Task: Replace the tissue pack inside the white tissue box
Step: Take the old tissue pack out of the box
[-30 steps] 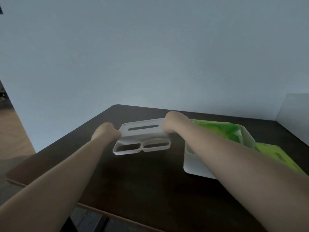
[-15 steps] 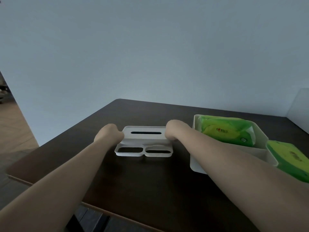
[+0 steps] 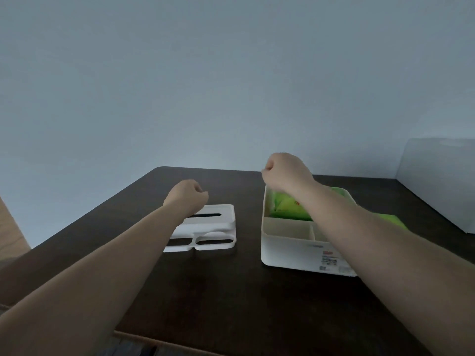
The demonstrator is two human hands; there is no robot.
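Note:
The white lid of the tissue box lies flat on the dark table, slot upward, with two oval openings along its near edge. My left hand hovers in a loose fist just above the lid's left end, holding nothing. The white tissue box stands open to the right with a green tissue pack in its far compartment. My right hand, also curled shut and empty, is raised over the box's far left corner. A second green pack lies behind my right forearm.
A pale wall rises behind the table. A white panel stands at the far right edge of the table. The table's left edge drops off to a wooden floor.
Both hands have let go of the lid, which now rests on the table. They have lifted off it, the right one moving right and up over the box.

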